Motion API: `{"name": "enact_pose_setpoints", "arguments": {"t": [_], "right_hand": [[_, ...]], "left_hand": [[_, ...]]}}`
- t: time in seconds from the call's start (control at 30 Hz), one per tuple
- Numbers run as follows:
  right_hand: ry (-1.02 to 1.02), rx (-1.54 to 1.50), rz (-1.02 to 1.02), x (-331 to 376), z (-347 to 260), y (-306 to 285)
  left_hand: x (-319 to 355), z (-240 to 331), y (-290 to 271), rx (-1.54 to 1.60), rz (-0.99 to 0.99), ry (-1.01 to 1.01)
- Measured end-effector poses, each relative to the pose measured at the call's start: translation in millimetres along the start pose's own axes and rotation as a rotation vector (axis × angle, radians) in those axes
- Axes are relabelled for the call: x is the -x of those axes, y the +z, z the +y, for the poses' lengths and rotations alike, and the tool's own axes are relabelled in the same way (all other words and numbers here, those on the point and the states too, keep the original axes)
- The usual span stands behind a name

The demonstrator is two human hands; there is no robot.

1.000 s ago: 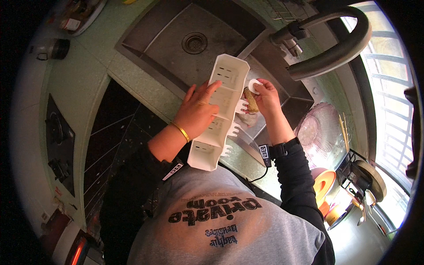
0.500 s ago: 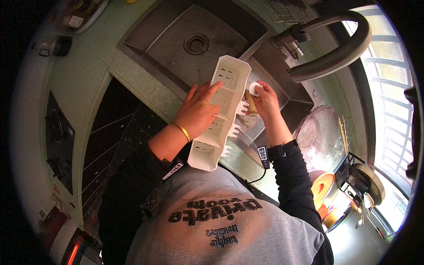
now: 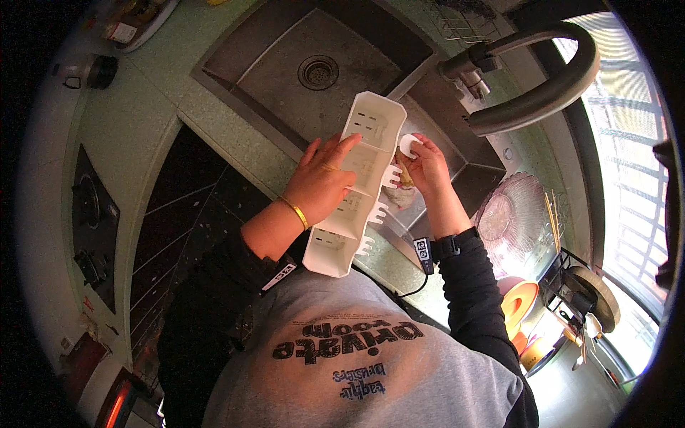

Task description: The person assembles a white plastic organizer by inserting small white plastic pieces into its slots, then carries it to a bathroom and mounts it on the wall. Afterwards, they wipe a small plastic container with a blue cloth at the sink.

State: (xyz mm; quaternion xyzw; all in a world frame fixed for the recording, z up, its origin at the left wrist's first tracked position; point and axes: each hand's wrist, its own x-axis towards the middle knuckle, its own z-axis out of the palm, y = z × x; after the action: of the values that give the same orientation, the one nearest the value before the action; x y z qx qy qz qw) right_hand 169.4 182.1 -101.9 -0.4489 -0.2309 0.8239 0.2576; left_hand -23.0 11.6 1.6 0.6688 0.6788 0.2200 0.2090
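Observation:
A long white plastic storage rack [image 3: 330, 251] with several compartments and slotted walls lies slantwise in front of me, its near end by my shirt and its far end over the sink's edge. My left hand [image 3: 322, 175] grips it across the middle, index finger stretched along one compartment. Comb-like white hooks [image 3: 378, 212] stick out along its right side. Beside the far part, my right hand [image 3: 428, 165] pinches a small white plastic piece [image 3: 408, 145] between thumb and fingers. Beyond the rack, a crumpled cloth [image 3: 402, 194] is partly hidden by it and my right hand.
A dark metal sink [image 3: 282, 82] spans the far side, with a curved faucet [image 3: 581, 64] at its right. A pink glass bowl [image 3: 510, 214], an orange item [image 3: 521, 303] and a utensil rack [image 3: 571, 285] stand right. A stove [image 3: 93, 214] lies left.
The white piece has turned slightly in my right hand, which has shifted a little. My left hand and the rack stay almost where they were.

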Motion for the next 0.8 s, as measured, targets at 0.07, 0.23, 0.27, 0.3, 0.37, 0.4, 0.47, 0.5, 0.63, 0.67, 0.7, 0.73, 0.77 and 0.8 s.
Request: {"name": "enact_pose_setpoints", "arguments": {"t": [0.07, 0.23, 0.27, 0.3, 0.37, 0.4, 0.47, 0.5, 0.63, 0.67, 0.7, 0.73, 0.77, 0.8], "right_hand": [[0.028, 0.014, -0.009, 0.0, -0.8, 1.7], [0.1, 0.025, 0.021, -2.3, -5.9, 7.7], [0.068, 0.062, 0.004, -3.4, -6.9, 8.5], [0.06, 0.097, 0.017, -4.3, -8.3, 9.5], [0.047, 0.16, 0.026, -6.1, -10.5, 10.9], [0.042, 0.186, 0.02, -6.5, -11.7, 11.7], [0.042, 0.188, 0.015, -7.3, -13.6, 13.1], [0.047, 0.165, 0.014, -7.9, -14.4, 13.9], [-0.003, 0.311, 0.026, -9.0, -17.3, 18.4], [-0.064, 0.309, -0.033, -9.4, -17.6, 19.6], [-0.084, 0.318, -0.04, -10.0, -18.0, 20.9], [-0.143, 0.298, -0.119, -10.9, -18.0, 22.0], [-0.07, 0.285, -0.034, -11.4, -17.8, 23.1], [-0.036, 0.246, -0.022, -12.3, -17.0, 23.9]], "left_hand": [[-0.1, -0.1, 0.4, 0.005, 0.009, 0.011], [-0.1, 1.0, -1.8, 0.005, -0.007, -0.004], [-0.3, 0.6, -1.2, 0.004, -0.011, -0.009], [-0.4, 0.9, -2.3, 0.008, -0.012, -0.01], [-0.6, 0.4, -2.5, 0.024, -0.016, -0.007], [-0.6, 0.0, -2.5, 0.011, -0.011, -0.004], [-0.6, -1.1, -2.4, 0.002, -0.008, 0.014], [-0.7, -2.3, -1.2, 0.021, 0.0, 0.029], [-0.2, -5.8, 1.2, 0.073, 0.019, 0.068], [0.1, -6.2, 1.0, 0.081, 0.028, 0.068], [0.0, -7.1, 2.1, 0.081, 0.02, 0.061], [0.1, -7.6, 2.0, 0.081, 0.019, 0.055], [-0.2, -8.3, 2.6, 0.087, 0.011, 0.054], [-0.4, -8.8, 3.0, 0.072, 0.019, 0.061]]}}
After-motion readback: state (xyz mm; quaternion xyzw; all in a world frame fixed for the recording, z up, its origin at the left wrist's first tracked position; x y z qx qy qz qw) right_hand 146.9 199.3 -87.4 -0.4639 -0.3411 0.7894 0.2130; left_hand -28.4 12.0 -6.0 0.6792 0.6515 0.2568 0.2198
